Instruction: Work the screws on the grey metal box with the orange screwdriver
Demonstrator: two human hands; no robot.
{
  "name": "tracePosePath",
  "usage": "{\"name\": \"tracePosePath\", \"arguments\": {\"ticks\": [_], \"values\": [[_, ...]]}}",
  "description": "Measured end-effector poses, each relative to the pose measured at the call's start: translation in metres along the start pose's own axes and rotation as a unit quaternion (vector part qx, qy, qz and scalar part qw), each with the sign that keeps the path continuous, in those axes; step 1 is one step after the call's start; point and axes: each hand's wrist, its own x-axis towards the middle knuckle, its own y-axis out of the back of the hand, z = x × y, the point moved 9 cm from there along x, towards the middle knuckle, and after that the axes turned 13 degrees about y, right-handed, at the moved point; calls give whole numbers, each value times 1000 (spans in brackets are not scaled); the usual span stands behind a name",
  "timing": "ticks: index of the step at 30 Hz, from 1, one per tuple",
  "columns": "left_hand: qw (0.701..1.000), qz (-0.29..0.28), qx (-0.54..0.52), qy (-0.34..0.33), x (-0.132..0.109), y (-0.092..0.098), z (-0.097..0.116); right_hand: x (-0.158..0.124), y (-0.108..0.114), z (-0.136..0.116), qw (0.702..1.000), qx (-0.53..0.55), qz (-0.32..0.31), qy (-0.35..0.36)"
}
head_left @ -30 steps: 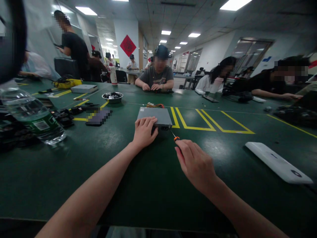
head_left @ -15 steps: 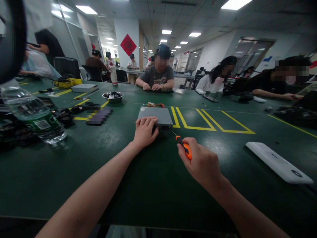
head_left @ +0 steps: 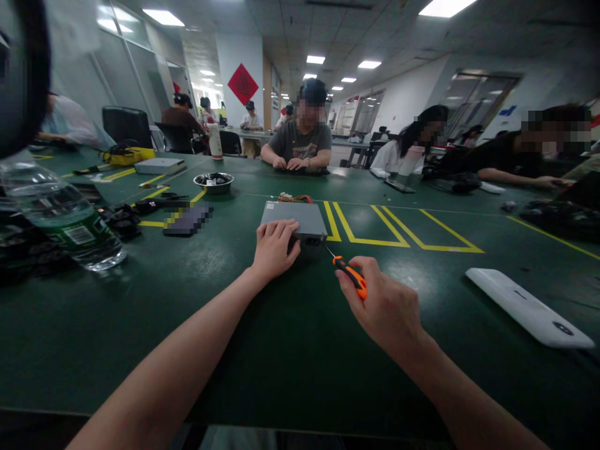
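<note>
The right hand (head_left: 387, 309) grips a screwdriver (head_left: 350, 277) slanting forward-left toward the metal box's (head_left: 302, 215) near-right corner — left hand (head_left: 275, 251) clasping the near-left edge.

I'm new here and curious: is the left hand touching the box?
Touching. The head view shows the left hand with its fingers resting on top of the box.

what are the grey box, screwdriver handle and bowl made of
Grey box: probably matt sheet metal, from flat, crisp-edged panels. Screwdriver handle: likely dull plastic, perhaps partly rubber, from orange-and-black sections. Bowl: polished metal, perhaps steel, given its shiny rim.
</note>
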Motion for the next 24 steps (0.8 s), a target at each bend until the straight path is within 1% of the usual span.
{"name": "tracePosePath", "arguments": {"ticks": [1, 3, 5, 8, 11, 15, 17, 19, 24], "values": [[1000, 1, 0, -1, 0, 0, 0, 0, 0, -1, 1000, 1, 5, 8], [1000, 3, 0, -1, 0, 0, 0, 1, -1, -10, 999, 8, 5, 47], [1000, 3, 0, -1, 0, 0, 0, 2, -6, -20, 996, 16, -10, 89], [1000, 6, -2, 1, 0, 0, 0, 3, -11, -28, 993, 19, -34, 116], [1000, 5, -4, 2, 0, 0, 0, 3, -10, -24, 994, 17, -38, 97], [1000, 4, -4, 4, 0, 0, 0, 1, -2, -1, 1000, -3, -26, -2], [1000, 3, -4, 6, 0, 0, 0, 0, -1, 5, 999, -4, -22, -25], [1000, 3, -4, 9, 1, 0, 0, 0, 1, 3, 1000, 0, -12, -10], [1000, 8, -4, 7, 1, 0, 0, 3, 5, -17, 998, -15, 11, 67]]}}
